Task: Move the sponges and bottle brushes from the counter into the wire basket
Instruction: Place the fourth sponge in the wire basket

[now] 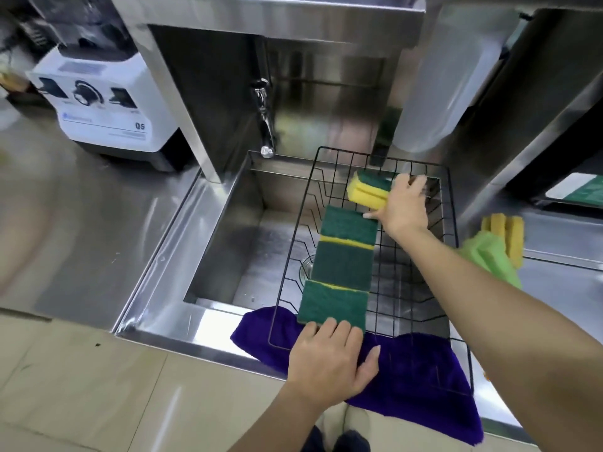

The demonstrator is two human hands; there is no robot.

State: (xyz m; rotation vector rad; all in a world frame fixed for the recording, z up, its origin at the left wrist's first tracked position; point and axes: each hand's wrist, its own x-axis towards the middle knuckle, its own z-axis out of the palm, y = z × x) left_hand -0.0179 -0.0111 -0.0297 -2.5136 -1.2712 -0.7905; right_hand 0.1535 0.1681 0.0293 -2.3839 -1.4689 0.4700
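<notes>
A black wire basket [450,223] rests across the sink. Inside it, along the left side, three green-topped sponges lie in a row: far [349,225], middle [342,264], near [332,305]. My right hand [404,207] reaches into the basket's far end, shut on a pair of yellow-and-green sponges [368,189]. At the basket's near rim my left hand [329,357] lies with fingers spread, its fingertips touching the near sponge. More yellow sponges [504,236] stand on the right counter. No bottle brush is visible.
A purple cloth [421,383] lies under the basket's near edge. A green cloth [492,259] sits beside the counter sponges. The tap [266,125] hangs over the steel sink [228,239]. A white blender base [101,106] stands at left, a translucent container [447,76] at back right.
</notes>
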